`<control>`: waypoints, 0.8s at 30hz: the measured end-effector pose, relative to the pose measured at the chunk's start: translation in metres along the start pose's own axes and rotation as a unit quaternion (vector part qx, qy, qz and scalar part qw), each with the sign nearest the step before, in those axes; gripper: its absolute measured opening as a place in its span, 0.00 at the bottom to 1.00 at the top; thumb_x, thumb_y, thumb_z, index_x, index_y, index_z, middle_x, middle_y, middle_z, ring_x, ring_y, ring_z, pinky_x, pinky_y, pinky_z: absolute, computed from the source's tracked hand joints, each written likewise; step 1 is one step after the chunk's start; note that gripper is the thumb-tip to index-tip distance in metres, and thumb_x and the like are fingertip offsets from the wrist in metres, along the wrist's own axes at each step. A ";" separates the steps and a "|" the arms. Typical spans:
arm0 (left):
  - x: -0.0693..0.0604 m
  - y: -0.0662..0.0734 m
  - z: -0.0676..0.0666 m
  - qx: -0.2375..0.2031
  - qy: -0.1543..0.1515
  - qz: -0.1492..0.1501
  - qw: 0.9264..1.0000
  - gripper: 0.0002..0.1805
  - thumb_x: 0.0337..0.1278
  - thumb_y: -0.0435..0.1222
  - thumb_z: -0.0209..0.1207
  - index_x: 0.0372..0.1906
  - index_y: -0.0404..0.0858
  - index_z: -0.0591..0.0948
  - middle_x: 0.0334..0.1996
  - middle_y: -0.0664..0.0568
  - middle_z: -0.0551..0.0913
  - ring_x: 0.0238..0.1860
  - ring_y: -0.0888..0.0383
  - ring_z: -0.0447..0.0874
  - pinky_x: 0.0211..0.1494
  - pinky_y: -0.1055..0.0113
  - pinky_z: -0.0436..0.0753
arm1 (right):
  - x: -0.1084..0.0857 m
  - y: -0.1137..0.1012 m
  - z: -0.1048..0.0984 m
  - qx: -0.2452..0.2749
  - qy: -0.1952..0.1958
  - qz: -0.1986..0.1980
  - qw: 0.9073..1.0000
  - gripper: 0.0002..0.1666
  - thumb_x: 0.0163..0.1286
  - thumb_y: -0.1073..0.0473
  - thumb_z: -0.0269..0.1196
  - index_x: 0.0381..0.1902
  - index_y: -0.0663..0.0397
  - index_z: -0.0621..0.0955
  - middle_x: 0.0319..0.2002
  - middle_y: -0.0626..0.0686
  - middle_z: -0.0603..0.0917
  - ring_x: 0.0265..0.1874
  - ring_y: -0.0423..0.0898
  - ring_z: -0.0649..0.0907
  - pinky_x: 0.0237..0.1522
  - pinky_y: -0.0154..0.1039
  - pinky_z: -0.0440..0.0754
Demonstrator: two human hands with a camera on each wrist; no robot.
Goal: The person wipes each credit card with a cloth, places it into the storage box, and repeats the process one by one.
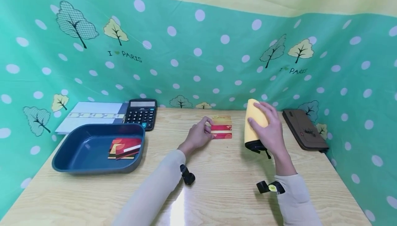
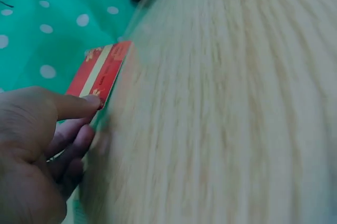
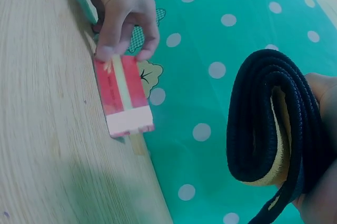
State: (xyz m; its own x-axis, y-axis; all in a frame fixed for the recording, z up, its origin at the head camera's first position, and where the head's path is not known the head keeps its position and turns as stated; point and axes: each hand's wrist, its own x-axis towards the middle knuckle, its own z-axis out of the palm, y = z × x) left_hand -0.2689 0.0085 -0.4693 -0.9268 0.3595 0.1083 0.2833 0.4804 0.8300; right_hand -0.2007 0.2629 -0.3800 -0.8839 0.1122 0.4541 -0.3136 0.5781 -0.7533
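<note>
Near the back middle of the table, the left hand (image 1: 197, 135) pinches the left edge of a red and cream card (image 1: 222, 128); in the left wrist view its thumb and fingers hold the red card (image 2: 100, 74) by one end. A folded yellow cloth with a dark underside (image 1: 255, 120) is gripped by the right hand (image 1: 269, 127), above the table to the right of the card. The right wrist view shows the folded dark layers (image 3: 263, 124) of that cloth, the right hand (image 3: 322, 145) at its side, and the left hand (image 3: 126, 13) on the card (image 3: 124, 95).
A blue basin (image 1: 90, 170) at left holds several red and yellow cards (image 1: 125, 147). Behind it lie a black calculator (image 1: 141, 114) and a pale flat folder or book (image 1: 93, 115). A brown zipped case (image 1: 305, 129) lies at right. A green dotted curtain (image 1: 198, 64) borders the table.
</note>
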 end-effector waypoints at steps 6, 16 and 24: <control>-0.014 0.006 -0.016 -0.098 0.012 -0.003 0.995 0.24 0.58 0.24 0.68 0.54 0.46 0.74 0.36 0.49 0.85 0.38 0.54 0.90 0.45 0.66 0.89 | -0.001 -0.003 0.004 0.001 -0.011 -0.004 1.000 0.33 0.67 0.59 0.71 0.70 0.43 0.78 0.75 0.53 0.69 0.70 0.56 0.70 0.55 0.40 0.70; -0.055 0.030 -0.075 -0.197 0.057 -0.019 0.979 0.24 0.61 0.24 0.66 0.60 0.43 0.76 0.43 0.41 0.87 0.44 0.49 0.91 0.52 0.50 0.92 | -0.007 -0.016 0.016 0.011 -0.035 -0.010 0.999 0.33 0.68 0.59 0.72 0.70 0.39 0.78 0.75 0.51 0.69 0.63 0.54 0.74 0.50 0.35 0.74; -0.081 0.027 -0.107 -0.191 0.068 -0.003 0.979 0.28 0.64 0.26 0.66 0.67 0.42 0.75 0.47 0.36 0.88 0.46 0.47 0.92 0.50 0.62 0.93 | -0.015 -0.025 0.031 0.011 -0.055 -0.042 0.998 0.31 0.67 0.59 0.72 0.68 0.41 0.80 0.74 0.50 0.71 0.72 0.54 0.71 0.54 0.35 0.74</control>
State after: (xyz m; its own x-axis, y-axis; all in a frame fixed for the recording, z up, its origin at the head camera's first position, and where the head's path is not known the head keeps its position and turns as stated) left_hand -0.2122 -0.0932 -0.3969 -0.9596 0.2356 0.1539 0.1898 0.1380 0.9721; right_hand -0.1908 0.2214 -0.3827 -0.8866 -0.0248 0.4619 -0.3937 0.5646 -0.7254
